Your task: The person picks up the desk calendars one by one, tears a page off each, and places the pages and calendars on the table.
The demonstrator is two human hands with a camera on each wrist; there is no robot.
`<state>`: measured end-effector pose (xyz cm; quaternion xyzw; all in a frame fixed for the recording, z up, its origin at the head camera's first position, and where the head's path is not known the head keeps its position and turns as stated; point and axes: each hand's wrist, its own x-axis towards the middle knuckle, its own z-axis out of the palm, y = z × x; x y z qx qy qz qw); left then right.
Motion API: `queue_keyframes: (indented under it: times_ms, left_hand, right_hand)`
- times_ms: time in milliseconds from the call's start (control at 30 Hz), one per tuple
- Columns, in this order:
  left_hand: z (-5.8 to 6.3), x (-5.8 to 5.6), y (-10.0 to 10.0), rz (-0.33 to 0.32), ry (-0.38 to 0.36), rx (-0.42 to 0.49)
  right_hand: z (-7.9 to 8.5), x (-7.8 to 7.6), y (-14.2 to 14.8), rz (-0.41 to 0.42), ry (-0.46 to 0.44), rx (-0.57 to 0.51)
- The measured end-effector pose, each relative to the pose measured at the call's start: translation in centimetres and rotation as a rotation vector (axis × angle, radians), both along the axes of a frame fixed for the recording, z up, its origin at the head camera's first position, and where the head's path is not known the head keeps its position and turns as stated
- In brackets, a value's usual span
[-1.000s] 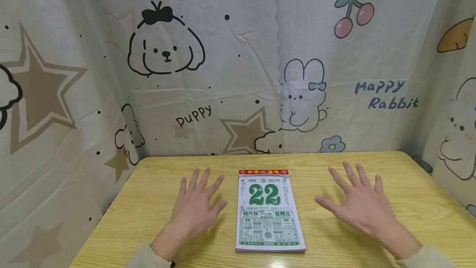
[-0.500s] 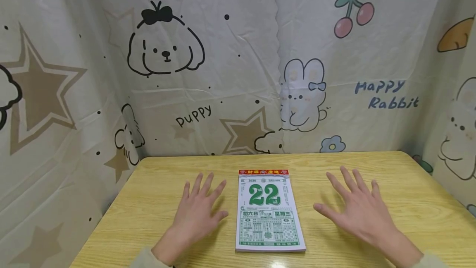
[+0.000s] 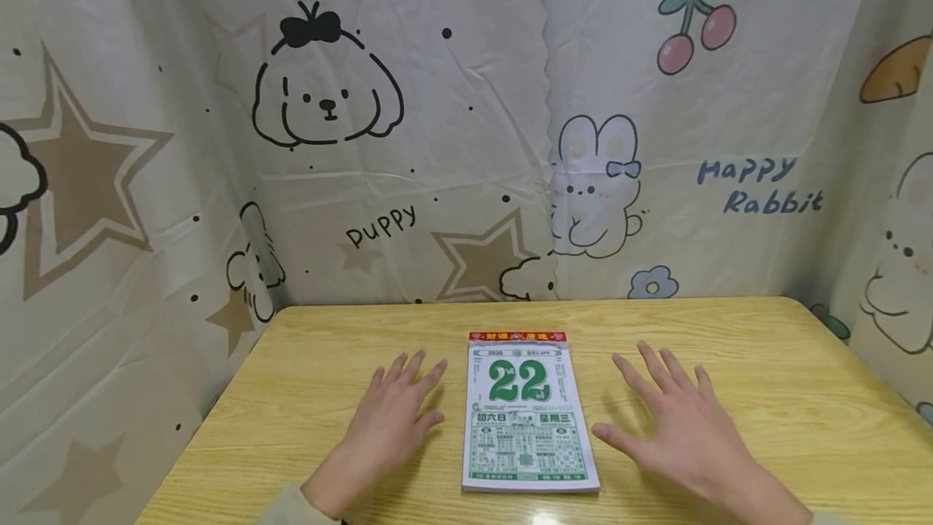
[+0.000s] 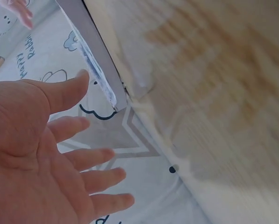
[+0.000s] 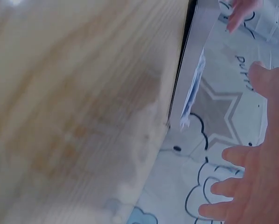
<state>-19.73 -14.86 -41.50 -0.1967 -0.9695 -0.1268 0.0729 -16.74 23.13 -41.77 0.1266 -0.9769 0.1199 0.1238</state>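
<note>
A thick tear-off calendar [image 3: 526, 416] lies flat on the wooden table, its red header strip at the far end and a large green 22 on the top page. To its left my left hand [image 3: 389, 420] hovers with fingers spread, the thumb pointing toward the calendar's edge. My right hand [image 3: 678, 432] is on the other side, fingers likewise spread and holding nothing, its thumb tip close to the calendar's right edge. In the left wrist view the palm of my left hand [image 4: 46, 163] faces the side of the calendar [image 4: 95, 56]. The right wrist view shows the calendar's thick side [image 5: 195, 60] too.
The light wooden table [image 3: 291, 363] ends at a patterned curtain [image 3: 466, 104] printed with a puppy, a rabbit, cherries and stars. This curtain also hangs along the left and right sides.
My right hand has moved left, closer to the calendar, and slightly toward me. My left hand has lowered slightly. The calendar has stayed in place.
</note>
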Motion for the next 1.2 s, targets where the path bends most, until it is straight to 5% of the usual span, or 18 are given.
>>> queue_keyframes:
  times_ms: [233, 600, 767, 1000, 1200]
  left_hand:
    - [0.3, -0.3, 0.3, -0.007, -0.106, 0.126]
    - [0.5, -1.7, 0.7, -0.114, -0.314, 0.373]
    - [0.5, -2.1, 0.9, -0.094, -0.419, 0.483]
    - [0.1, -2.5, 1.2, -0.046, -0.448, 0.548]
    - [-0.1, -2.6, 1.7, -0.033, -0.517, 0.656]
  right_hand:
    - [0.2, 0.7, -2.3, 0.051, -0.037, -0.01]
    - [0.9, 1.1, -5.3, 0.113, -0.162, -0.065]
    - [0.6, 1.2, -6.6, 0.131, -0.166, -0.08]
    - [0.4, 0.8, -8.3, 0.171, -0.179, -0.1]
    - [0.3, 0.2, -9.6, 0.164, -0.21, -0.255]
